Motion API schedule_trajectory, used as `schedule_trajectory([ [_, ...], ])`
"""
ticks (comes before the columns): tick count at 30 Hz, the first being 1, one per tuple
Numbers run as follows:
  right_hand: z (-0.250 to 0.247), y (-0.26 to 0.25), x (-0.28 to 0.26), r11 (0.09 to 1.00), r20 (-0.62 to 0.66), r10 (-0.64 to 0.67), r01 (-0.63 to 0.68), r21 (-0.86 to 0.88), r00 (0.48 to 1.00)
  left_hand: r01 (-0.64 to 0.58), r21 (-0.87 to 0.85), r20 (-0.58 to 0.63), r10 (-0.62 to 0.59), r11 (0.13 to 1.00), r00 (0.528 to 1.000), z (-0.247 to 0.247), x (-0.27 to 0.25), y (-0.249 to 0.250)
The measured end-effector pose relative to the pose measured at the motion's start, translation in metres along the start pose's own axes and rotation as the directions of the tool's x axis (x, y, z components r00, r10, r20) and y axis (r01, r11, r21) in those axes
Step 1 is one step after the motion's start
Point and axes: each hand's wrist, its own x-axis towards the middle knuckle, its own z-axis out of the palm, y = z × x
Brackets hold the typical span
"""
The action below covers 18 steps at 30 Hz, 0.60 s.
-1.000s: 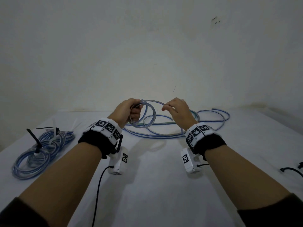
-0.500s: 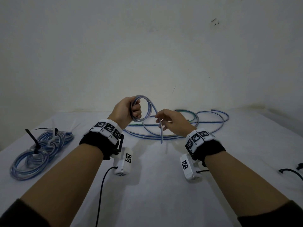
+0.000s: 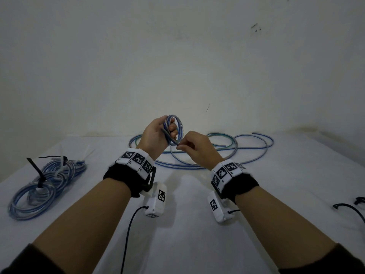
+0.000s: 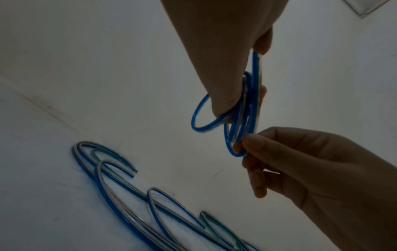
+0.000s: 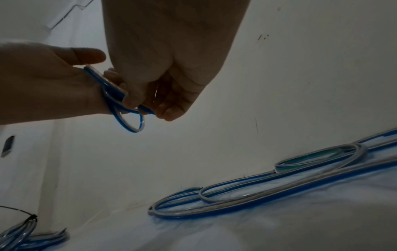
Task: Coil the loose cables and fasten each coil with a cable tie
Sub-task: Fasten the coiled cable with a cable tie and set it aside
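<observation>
Head view: holding a small blue-and-clear coil (image 3: 174, 128) up above the white table (image 3: 197, 224), left hand (image 3: 156, 133) curled around the stacked loops, right hand (image 3: 194, 148) pinching the lowest turn just beneath. Lying loose on the table behind the hands, near the wall: more uncoiled cables (image 3: 233, 147) in wide overlapping curves. Sitting well apart at the left: finished bundles (image 3: 45, 184), already cinched with a black cable tie (image 3: 36, 173) and white ones. Lying at the far right edge: spare black ties (image 3: 347, 207).

Left wrist view: gripping the coil (image 4: 242, 118) between thumb and fingers of the left hand (image 4: 225, 51), one loop fanning outward away from the stack. Meeting the bottom of the loops: right hand (image 4: 300, 161), fingertips (image 4: 253, 142) closed on the lowest strand. Showing below: loose cables (image 4: 150, 203) with cut ends.

Right wrist view: pinching the strand between thumb and forefinger of the right hand (image 5: 171, 76), left hand (image 5: 47, 84) clamping the loops (image 5: 128, 118) alongside.

Likely trouble from here: stiff, springy cable unwinding the moment either grip slackens, especially with one loop already splaying. Reaching for a tie at the far right probably meaning freeing the right hand, leaving one hand alone to keep the turns together. Uneven loops perhaps slipping out of a tie pulled too loosely.
</observation>
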Motion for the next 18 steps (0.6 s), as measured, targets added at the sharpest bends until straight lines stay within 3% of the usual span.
schedule_trajectory([
  [3,0.003,-0.004,0.0,0.995,0.005,0.103,-0.103,0.014,0.995,-0.014,0.001,0.021,0.014,1.0,1.0,0.003,0.001,-0.003],
  [6,0.002,-0.01,-0.002,0.965,0.075,0.215,-0.224,0.14,0.974,-0.077,0.19,-0.005,0.08,0.979,0.997,0.001,0.005,-0.007],
  [9,-0.006,-0.013,-0.004,0.841,0.119,0.343,-0.361,0.404,0.932,-0.118,0.398,0.031,0.115,0.91,0.993,-0.002,0.006,-0.008],
  [11,-0.012,-0.009,-0.003,0.769,0.046,0.425,-0.387,0.509,0.904,-0.132,0.521,0.052,0.123,0.843,0.991,-0.003,0.003,-0.007],
  [14,-0.026,0.004,0.0,0.929,-0.175,0.306,-0.253,0.271,0.936,-0.14,0.686,0.098,0.1,0.714,0.99,-0.003,0.0,-0.006],
  [16,-0.036,0.006,0.002,0.97,-0.158,0.19,-0.16,0.184,0.969,-0.153,0.754,0.173,0.032,0.639,0.984,0.002,-0.001,-0.008],
  [18,-0.045,0.003,0.006,0.971,-0.057,0.134,-0.119,0.21,0.989,-0.161,0.758,0.24,-0.041,0.632,0.97,0.008,0.002,-0.012],
])
